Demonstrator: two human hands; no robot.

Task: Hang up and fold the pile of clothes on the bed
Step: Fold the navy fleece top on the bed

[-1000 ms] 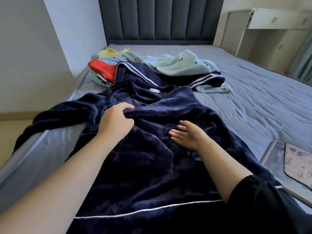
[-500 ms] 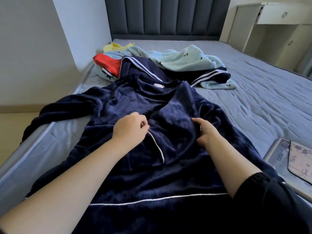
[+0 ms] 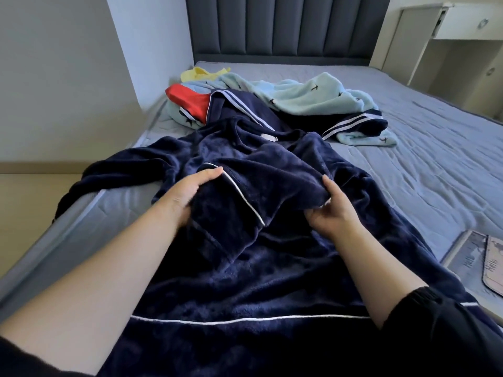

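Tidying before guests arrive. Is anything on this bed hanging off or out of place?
One sleeve of the navy fleece garment droops over the left edge of the bed toward the floor. Behind it, the remaining clothes lie in a crumpled, unfolded heap.

Open passage over bare mattress (image 3: 435, 172) right of the navy fleece garment (image 3: 245, 268), through to the headboard (image 3: 285, 23). Far left corner blocked by the clothes pile (image 3: 307, 99), near the wall (image 3: 152, 50). Floor strip (image 3: 27, 208) free beside the left bed edge; white desk (image 3: 462, 36) beyond the far right.
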